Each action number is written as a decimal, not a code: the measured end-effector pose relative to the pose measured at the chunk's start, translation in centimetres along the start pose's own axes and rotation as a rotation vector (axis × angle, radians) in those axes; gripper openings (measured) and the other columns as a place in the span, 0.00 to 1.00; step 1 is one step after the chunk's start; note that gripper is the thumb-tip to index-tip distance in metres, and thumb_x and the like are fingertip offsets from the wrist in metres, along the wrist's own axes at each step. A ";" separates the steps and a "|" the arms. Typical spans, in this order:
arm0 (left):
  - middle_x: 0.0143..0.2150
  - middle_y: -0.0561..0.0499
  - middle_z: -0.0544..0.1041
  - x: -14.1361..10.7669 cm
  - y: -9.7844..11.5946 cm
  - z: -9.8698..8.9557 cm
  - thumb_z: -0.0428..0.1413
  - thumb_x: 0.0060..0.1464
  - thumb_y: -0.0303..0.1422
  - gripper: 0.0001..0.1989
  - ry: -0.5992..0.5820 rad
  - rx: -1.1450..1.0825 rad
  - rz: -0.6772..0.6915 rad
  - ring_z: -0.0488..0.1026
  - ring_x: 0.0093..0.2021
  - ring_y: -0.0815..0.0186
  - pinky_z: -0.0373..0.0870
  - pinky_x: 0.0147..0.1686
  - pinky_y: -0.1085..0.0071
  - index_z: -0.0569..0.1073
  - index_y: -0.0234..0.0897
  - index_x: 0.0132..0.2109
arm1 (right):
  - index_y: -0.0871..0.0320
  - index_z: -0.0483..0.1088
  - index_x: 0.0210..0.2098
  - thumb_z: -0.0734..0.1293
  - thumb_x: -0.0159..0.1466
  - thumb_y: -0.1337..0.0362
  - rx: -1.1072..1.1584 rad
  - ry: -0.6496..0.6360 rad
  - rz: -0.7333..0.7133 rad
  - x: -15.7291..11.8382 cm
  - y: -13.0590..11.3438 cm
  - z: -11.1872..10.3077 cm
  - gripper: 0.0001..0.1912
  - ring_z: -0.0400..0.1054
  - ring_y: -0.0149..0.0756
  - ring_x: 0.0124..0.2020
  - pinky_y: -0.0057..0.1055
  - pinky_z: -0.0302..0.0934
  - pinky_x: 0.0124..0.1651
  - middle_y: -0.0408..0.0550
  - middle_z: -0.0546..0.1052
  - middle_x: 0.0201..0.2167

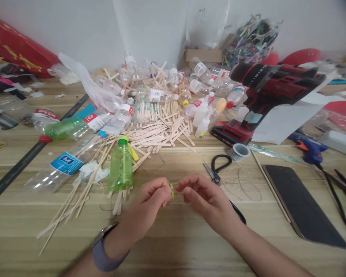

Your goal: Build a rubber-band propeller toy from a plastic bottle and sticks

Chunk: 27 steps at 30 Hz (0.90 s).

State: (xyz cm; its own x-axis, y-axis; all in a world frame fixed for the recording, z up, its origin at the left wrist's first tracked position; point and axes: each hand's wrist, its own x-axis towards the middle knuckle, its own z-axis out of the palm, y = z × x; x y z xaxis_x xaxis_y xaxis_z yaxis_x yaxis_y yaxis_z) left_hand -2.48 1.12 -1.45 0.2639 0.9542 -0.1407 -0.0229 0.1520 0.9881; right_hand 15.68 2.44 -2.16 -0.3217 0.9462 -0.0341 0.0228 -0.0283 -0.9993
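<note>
My left hand (155, 198), with a watch on its wrist, is closed on a small yellow-green bottle cap or ring (172, 191). A short thin strand (178, 192), maybe string, runs from it to my right hand (203, 198), whose thumb and fingers pinch its other end. Both hands are just above the table, close together. Left of them stands a green plastic bottle (120, 165) with a green cap, with flat wooden sticks (118, 202) under and behind it. Black-handled scissors (216, 175) lie behind my right hand, which partly hides them.
A red and black power drill (256, 96) stands at the back right, near a tape roll (239, 152). A dark phone (302, 204) and a blue glue gun (308, 148) lie right. Plastic bottles (158, 95) and piled craft sticks (150, 136) fill the back; a labelled bottle (66, 163) lies left.
</note>
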 end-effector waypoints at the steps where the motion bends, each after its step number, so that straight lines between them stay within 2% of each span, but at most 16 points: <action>1: 0.24 0.57 0.57 0.0 0.0 0.0 0.47 0.60 0.32 0.15 0.000 0.001 0.002 0.55 0.28 0.67 0.53 0.30 0.68 0.58 0.40 0.24 | 0.56 0.73 0.38 0.70 0.62 0.50 0.008 -0.011 0.033 0.0 0.0 0.0 0.16 0.68 0.33 0.29 0.30 0.62 0.32 0.48 0.78 0.33; 5: 0.24 0.57 0.57 0.0 0.0 0.0 0.47 0.60 0.33 0.15 0.001 0.016 -0.001 0.55 0.28 0.67 0.52 0.30 0.68 0.58 0.40 0.24 | 0.57 0.72 0.32 0.75 0.54 0.48 0.006 -0.032 0.160 0.3 0.0 0.3 0.19 0.62 0.30 0.24 0.28 0.56 0.27 0.41 0.71 0.23; 9: 0.23 0.57 0.57 -0.1 0.4 0.1 0.47 0.59 0.34 0.15 0.000 0.074 -0.032 0.55 0.27 0.67 0.51 0.29 0.69 0.57 0.40 0.24 | 0.57 0.70 0.28 0.74 0.56 0.47 0.076 0.000 0.133 0.7 -0.2 0.1 0.20 0.51 0.26 0.20 0.26 0.48 0.23 0.35 0.62 0.17; 17: 0.22 0.58 0.57 -0.1 1.2 0.6 0.47 0.57 0.37 0.15 -0.022 0.175 -0.086 0.54 0.25 0.68 0.51 0.27 0.69 0.58 0.41 0.23 | 0.57 0.70 0.28 0.75 0.53 0.45 0.157 -0.033 0.163 0.7 -0.5 0.1 0.22 0.54 0.27 0.21 0.28 0.51 0.25 0.37 0.65 0.18; 23: 0.22 0.57 0.58 0.0 1.3 0.7 0.46 0.56 0.39 0.15 -0.054 0.216 -0.097 0.56 0.26 0.67 0.52 0.28 0.69 0.58 0.41 0.23 | 0.57 0.71 0.29 0.74 0.57 0.51 0.141 -0.035 0.115 0.3 -0.1 0.4 0.16 0.58 0.28 0.23 0.28 0.53 0.28 0.39 0.68 0.21; 27: 0.22 0.57 0.57 0.0 1.1 0.8 0.47 0.57 0.39 0.15 -0.088 0.210 -0.107 0.56 0.26 0.67 0.52 0.28 0.69 0.58 0.41 0.24 | 0.57 0.72 0.29 0.71 0.60 0.56 -0.003 -0.015 0.044 0.0 0.3 0.3 0.11 0.62 0.31 0.26 0.30 0.56 0.31 0.42 0.71 0.24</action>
State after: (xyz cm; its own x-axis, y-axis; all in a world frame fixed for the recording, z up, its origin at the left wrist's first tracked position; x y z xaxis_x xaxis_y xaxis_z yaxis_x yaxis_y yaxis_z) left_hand -1.73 1.05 -0.30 0.3369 0.9082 -0.2483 0.2085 0.1851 0.9603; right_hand 15.35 2.33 -2.44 -0.3341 0.9392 -0.0786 0.0404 -0.0690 -0.9968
